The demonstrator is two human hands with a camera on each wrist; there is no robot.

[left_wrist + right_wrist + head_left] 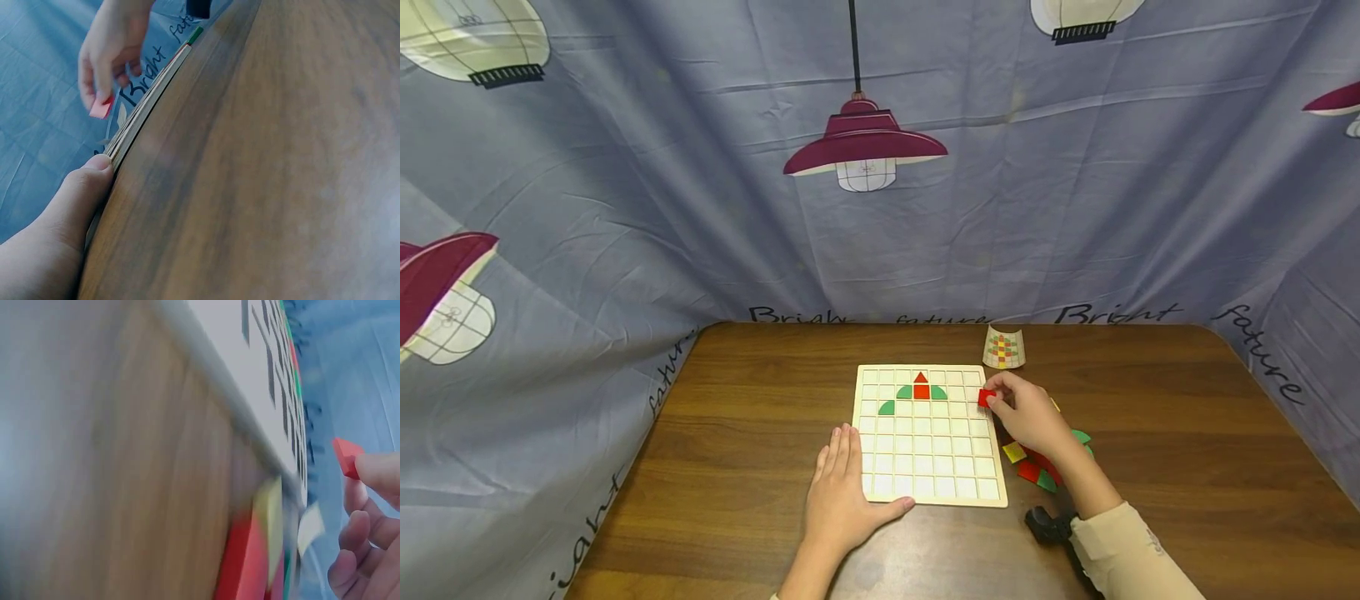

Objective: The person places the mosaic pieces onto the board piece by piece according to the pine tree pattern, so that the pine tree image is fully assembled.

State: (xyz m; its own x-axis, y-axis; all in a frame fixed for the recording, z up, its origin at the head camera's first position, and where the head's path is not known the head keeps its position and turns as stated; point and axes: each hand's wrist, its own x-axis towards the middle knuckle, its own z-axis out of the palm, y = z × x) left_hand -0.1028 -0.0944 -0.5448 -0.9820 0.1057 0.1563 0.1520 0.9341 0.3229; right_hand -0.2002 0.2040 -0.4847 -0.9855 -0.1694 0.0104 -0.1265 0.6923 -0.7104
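Observation:
A cream grid board [934, 467] lies on the table. In its upper rows sit a red triangle [921, 378], a red square [921, 392] and several green quarter-round pieces [887, 407]. My right hand [1033, 421] pinches another red square tile [986, 398] between thumb and fingertips, above the board's right edge; the right wrist view shows this red tile [347, 457] too. My left hand [841, 500] rests at the board's lower left corner, fingers straight along the left side and thumb against the front edge.
Loose red, green and yellow pieces [1030, 472] lie right of the board, partly hidden under the right forearm. Behind the board's far right corner stands a curled pattern card [1003, 348]. A black object [1047, 525] is by the right wrist. Printed cloth [880, 250] hangs behind the table.

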